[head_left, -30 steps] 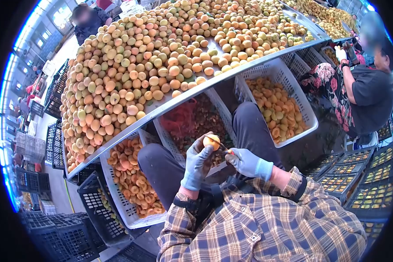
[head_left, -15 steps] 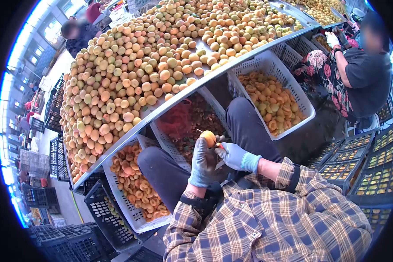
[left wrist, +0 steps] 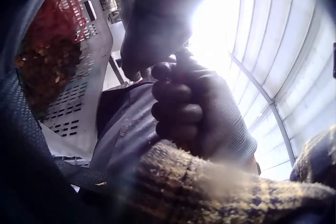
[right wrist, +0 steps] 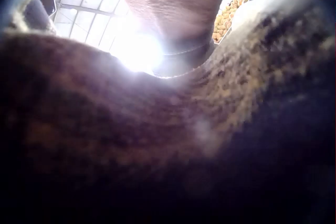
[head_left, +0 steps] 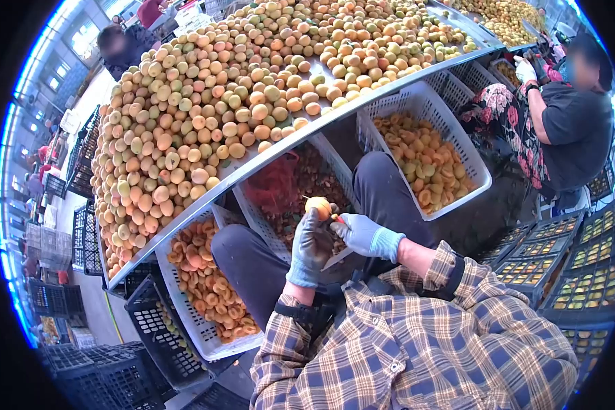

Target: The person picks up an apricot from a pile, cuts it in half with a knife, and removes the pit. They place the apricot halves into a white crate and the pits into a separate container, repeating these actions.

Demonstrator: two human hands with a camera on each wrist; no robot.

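Gloved in grey, my left hand [head_left: 310, 247] holds up a whole-looking apricot [head_left: 318, 205] between thumb and fingers in the head view. My right hand [head_left: 364, 236], in a matching glove, grips a small knife by its red handle [head_left: 337, 218] close against the fruit; most of the blade is hidden. In the left wrist view, the right hand [left wrist: 202, 106] shows curled fingers just below the dark left hand [left wrist: 157, 24]. Sleeve cloth and bare forearm [right wrist: 173, 3] fill the right wrist view.
A metal-edged table [head_left: 253, 172] bears a heap of apricots [head_left: 164, 130]. White crates of halved apricots stand left [head_left: 212, 354] and right [head_left: 486, 179] of my knees; between them a crate [head_left: 263, 229] holds pits and a red net bag. A person [head_left: 572, 123] sits at the right, near black trays [head_left: 584, 316].
Both hands have turned the apricot while keeping hold of it; the knife blade, visible across the fruit a second ago, is now mostly hidden. The head view has shifted slightly.
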